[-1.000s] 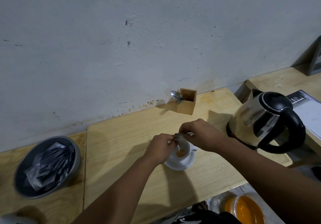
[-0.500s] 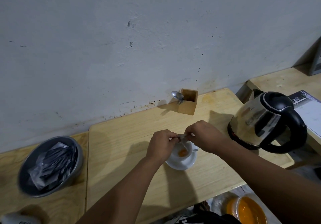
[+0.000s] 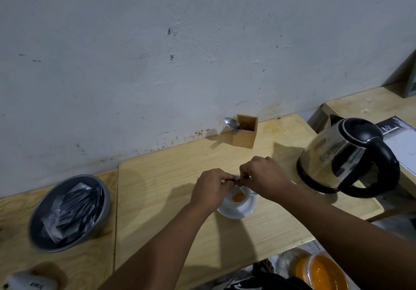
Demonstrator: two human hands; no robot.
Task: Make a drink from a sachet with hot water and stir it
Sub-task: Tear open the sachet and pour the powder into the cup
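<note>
While our left hand point(image 3: 210, 189) and right hand point(image 3: 264, 175) pinch the sachet point(image 3: 236, 179) between them, fingertips closed on its two ends, it lies crosswise directly over the white cup point(image 3: 238, 196), which sits on its saucer point(image 3: 245, 211) with orange powder point(image 3: 238, 197) at the bottom. The sachet is largely hidden, so we cannot tell whether any powder is left in it. The kettle point(image 3: 346, 157) stands off to our right, handle toward us, so we judge our right hand nearer for pouring.

free: board left of cup point(image 3: 238, 198) | blocked right: kettle point(image 3: 346, 157)
</note>
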